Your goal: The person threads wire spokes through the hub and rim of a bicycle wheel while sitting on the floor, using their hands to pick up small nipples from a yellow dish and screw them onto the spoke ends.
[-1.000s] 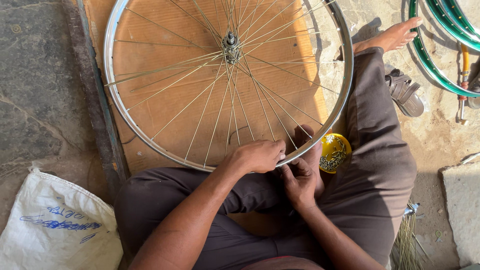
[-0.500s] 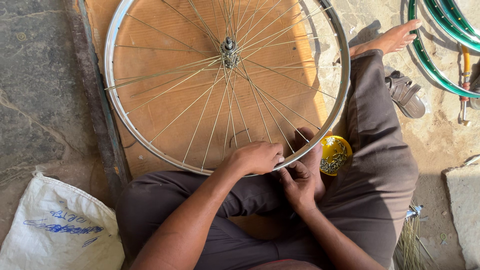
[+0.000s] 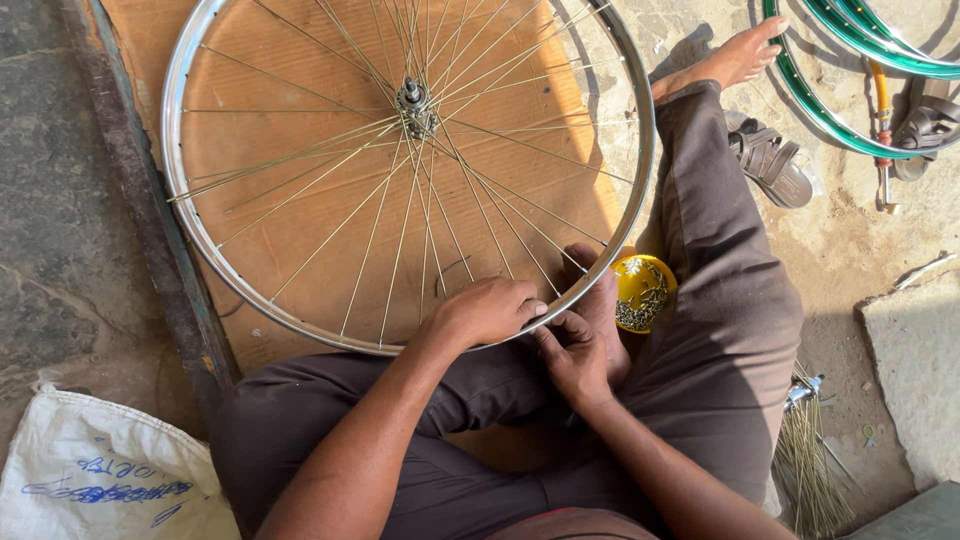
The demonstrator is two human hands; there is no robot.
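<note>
- Bicycle wheel (image 3: 300, 180), silver rim with thin spokes, lies flat on a brown board (image 3: 160, 40) before the seated person's lap.
- Left hand (image 3: 485, 312) rests on the near rim, fingers curled over it.
- Right hand (image 3: 575, 350) sits just right, fingers bent at the rim's edge; whether they pinch anything I cannot tell.
- Yellow bowl (image 3: 642, 292) of small metal parts stands just right of the rim.

Wheel rim (image 3: 640, 190) has turned slightly; both hands have kept gripping its near edge
</note>
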